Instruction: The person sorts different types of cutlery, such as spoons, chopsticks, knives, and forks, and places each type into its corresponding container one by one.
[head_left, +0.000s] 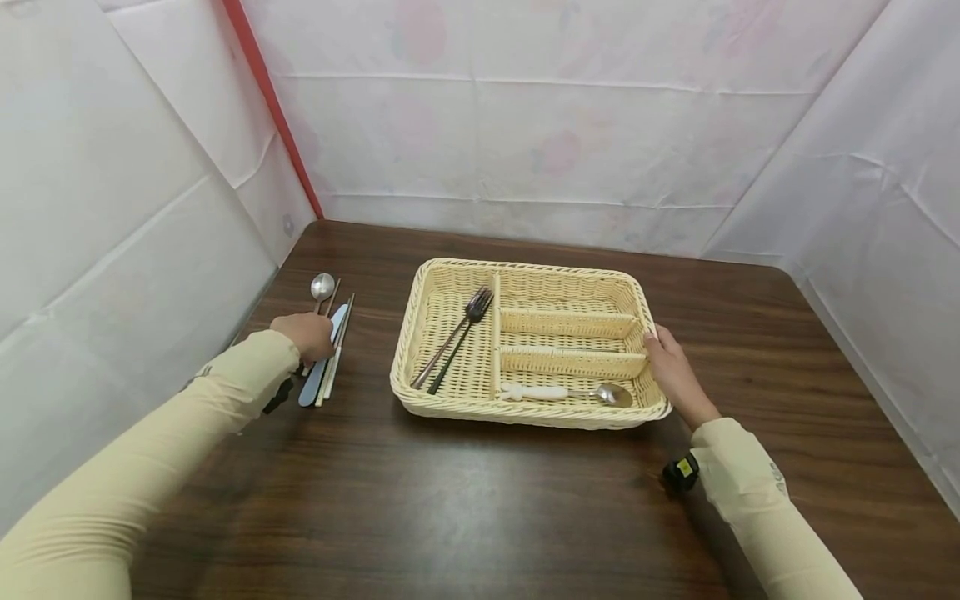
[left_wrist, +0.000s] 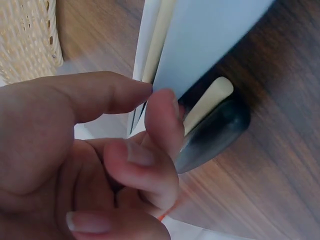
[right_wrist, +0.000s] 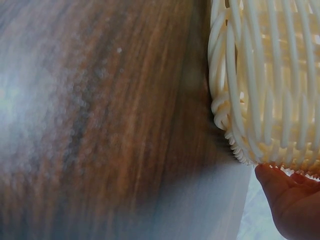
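Note:
At the left of the table my left hand [head_left: 306, 333] is over a group of cutlery. Its thumb and forefinger pinch the edge of a pale, flat knife [left_wrist: 210, 40], whose ends show past the hand in the head view. Chopsticks [head_left: 335, 362] with white ends lie along the knife's right side, and a metal spoon [head_left: 322, 286] pokes out beyond the knuckles. On the other side my right hand [head_left: 675, 371] grips the right rim of a cream wicker cutlery basket [head_left: 517, 410]; its thumb is on the weave in the right wrist view.
Two dark forks [head_left: 462, 337] lie in the basket's long left compartment. A spoon with a white handle [head_left: 551, 392] lies in the near right compartment. Behind the brown table [head_left: 465, 508] hang white sheets [head_left: 480, 142], with a red strip [head_left: 273, 108] at the left.

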